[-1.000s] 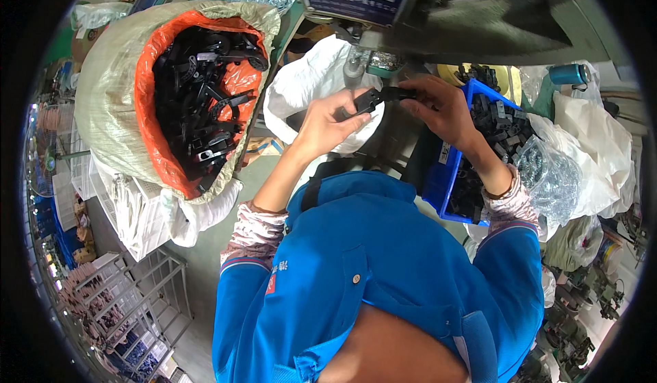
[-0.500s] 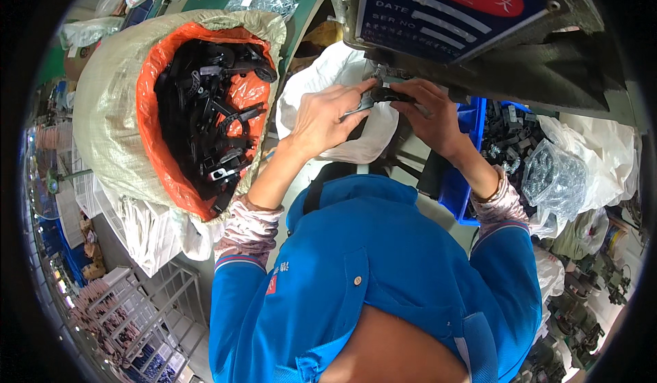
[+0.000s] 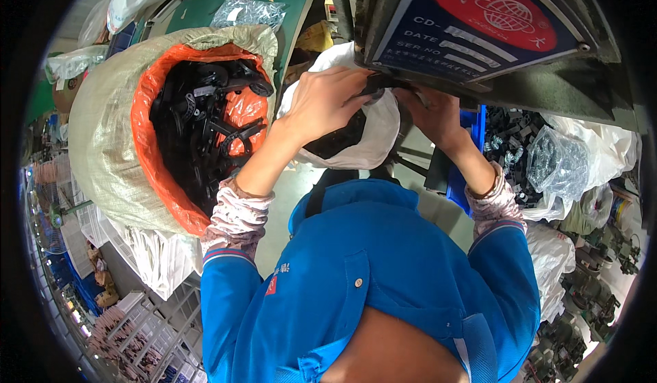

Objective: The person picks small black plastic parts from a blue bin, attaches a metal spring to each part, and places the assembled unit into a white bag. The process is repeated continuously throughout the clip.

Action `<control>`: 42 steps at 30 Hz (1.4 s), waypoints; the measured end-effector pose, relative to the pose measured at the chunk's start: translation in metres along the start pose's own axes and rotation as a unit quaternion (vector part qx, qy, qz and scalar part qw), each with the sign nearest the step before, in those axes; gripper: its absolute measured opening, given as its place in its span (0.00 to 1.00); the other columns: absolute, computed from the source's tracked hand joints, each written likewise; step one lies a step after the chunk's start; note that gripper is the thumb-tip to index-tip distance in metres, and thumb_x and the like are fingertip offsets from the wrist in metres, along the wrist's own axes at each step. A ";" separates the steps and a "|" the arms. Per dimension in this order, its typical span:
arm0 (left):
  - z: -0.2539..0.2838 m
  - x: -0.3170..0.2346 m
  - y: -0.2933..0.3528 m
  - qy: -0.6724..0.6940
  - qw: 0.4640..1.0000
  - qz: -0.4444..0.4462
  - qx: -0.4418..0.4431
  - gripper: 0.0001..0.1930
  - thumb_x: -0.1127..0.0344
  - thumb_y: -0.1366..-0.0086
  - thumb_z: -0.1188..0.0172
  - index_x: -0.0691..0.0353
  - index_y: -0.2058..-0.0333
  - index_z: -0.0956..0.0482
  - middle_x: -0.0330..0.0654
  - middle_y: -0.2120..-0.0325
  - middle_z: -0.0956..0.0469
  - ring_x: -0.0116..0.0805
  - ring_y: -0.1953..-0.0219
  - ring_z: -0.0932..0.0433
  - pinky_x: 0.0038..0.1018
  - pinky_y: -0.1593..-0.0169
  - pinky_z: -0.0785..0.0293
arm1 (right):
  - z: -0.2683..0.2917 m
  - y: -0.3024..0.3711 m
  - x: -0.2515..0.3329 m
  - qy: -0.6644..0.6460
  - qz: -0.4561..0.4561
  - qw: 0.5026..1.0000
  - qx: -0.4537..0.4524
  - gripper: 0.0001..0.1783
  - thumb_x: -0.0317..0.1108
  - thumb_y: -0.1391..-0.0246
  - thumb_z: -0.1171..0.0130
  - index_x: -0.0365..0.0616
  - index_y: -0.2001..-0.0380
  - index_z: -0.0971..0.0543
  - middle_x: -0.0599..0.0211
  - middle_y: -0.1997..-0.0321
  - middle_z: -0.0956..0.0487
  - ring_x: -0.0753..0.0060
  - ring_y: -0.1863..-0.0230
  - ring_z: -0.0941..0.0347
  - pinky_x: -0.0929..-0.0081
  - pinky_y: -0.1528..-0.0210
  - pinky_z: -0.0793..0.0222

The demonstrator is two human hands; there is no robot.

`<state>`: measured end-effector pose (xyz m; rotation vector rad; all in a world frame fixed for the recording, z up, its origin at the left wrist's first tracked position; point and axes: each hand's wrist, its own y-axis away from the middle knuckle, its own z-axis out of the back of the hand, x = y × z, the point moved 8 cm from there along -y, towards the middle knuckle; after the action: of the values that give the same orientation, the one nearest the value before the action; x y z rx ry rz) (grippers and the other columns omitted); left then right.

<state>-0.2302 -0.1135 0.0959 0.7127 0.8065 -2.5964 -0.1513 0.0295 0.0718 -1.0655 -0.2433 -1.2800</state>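
- The left hand [image 3: 332,102] has thumb and fingers pinched around a narrow black part, seemingly plastic [image 3: 380,82].
- The right hand [image 3: 436,115] has its fingertips by the part's right end; shadow hides whether they grip it.
- The part lies between the hands, just under the lower edge of the dark metal machine head [image 3: 547,90]; its long axis seems to run left to right, with neither hand clearly nearer.
- Below the part, the round-mouthed white sack [image 3: 384,128] gapes, dark inside; the blue plastic bin [image 3: 457,190] stands beside the right forearm.
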 end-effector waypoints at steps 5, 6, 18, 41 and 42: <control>-0.008 0.007 -0.004 -0.023 0.998 0.012 0.065 0.16 0.67 0.49 0.35 0.60 0.60 0.22 0.43 0.80 0.28 0.47 0.74 0.25 0.34 0.71 0.30 | -0.001 0.001 -0.002 0.057 0.023 0.998 -0.003 0.17 0.28 0.49 0.36 0.43 0.54 0.23 0.64 0.64 0.19 0.68 0.63 0.23 0.72 0.58 0.28; -0.012 0.011 -0.005 -0.026 0.996 0.032 0.083 0.16 0.66 0.48 0.35 0.59 0.60 0.22 0.42 0.80 0.28 0.47 0.75 0.26 0.34 0.71 0.30 | -0.004 0.002 -0.013 0.018 -0.034 0.999 0.021 0.17 0.28 0.49 0.36 0.42 0.54 0.23 0.63 0.65 0.19 0.69 0.65 0.23 0.72 0.60 0.28; -0.006 0.035 0.002 0.061 0.990 0.065 0.113 0.14 0.61 0.47 0.33 0.61 0.65 0.22 0.48 0.79 0.25 0.44 0.80 0.30 0.30 0.73 0.33 | -0.018 0.007 -0.061 -0.088 -0.257 0.958 0.085 0.16 0.22 0.49 0.38 0.38 0.54 0.22 0.67 0.66 0.19 0.83 0.70 0.27 0.81 0.69 0.27; -0.006 0.030 0.007 0.075 0.993 0.053 0.078 0.10 0.68 0.46 0.34 0.67 0.67 0.21 0.50 0.72 0.21 0.48 0.72 0.22 0.31 0.68 0.27 | -0.073 0.012 -0.221 0.455 -0.047 0.865 0.206 0.21 0.36 0.47 0.45 0.50 0.48 0.26 0.56 0.46 0.27 0.56 0.45 0.31 0.62 0.42 0.36; -0.008 0.032 0.008 0.077 0.992 0.054 0.079 0.11 0.68 0.46 0.34 0.67 0.66 0.21 0.50 0.72 0.20 0.48 0.71 0.22 0.31 0.67 0.27 | -0.073 0.013 -0.220 0.458 -0.042 0.866 0.197 0.21 0.36 0.47 0.45 0.50 0.49 0.26 0.56 0.46 0.27 0.56 0.45 0.32 0.62 0.43 0.36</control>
<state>-0.2502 -0.1207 0.0691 0.9838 0.5908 -2.5509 -0.2420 0.1179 -0.1229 -0.0301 0.1801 -1.5927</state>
